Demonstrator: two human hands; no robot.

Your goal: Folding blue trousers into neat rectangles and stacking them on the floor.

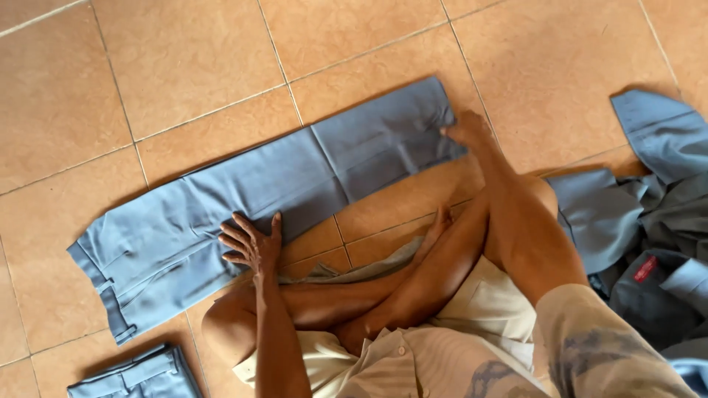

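A pair of blue-grey trousers [280, 188] lies flat and stretched out across the tiled floor in front of me. My left hand [251, 243] rests palm down with fingers spread on the trousers near their waist end. My right hand [466, 131] pinches the far edge of the leg end at the upper right. My crossed bare legs sit just below the garment.
A folded blue-grey garment [136, 374] lies at the bottom left. A heap of blue and dark grey clothes [649, 221] sits on the floor at the right. The floor [184, 66] is orange-brown tile.
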